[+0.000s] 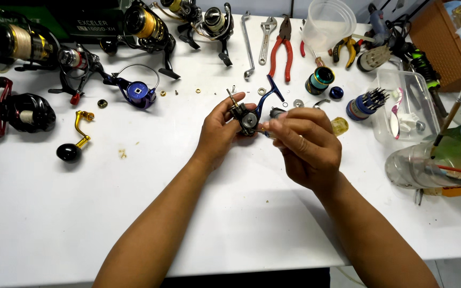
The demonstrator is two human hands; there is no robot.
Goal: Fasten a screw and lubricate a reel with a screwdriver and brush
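Note:
My left hand (219, 133) grips a small dark fishing reel body (248, 118) with a blue arm sticking up from it, held above the white table (81, 213). My right hand (305, 146) is closed with its fingertips pinched at the reel's right side; what they pinch is blurred and too small to tell. A yellowish translucent piece (340, 126) shows just behind the right hand's knuckles.
Several fishing reels (25, 45) line the back and left of the table, with a blue reel part (137, 92) and a gold handle with black knob (76, 141). Red pliers (282, 45), wrenches (248, 45), a clear tub (326, 24), a bit holder (366, 104) and cut bottles with brushes (428, 165) stand at the right.

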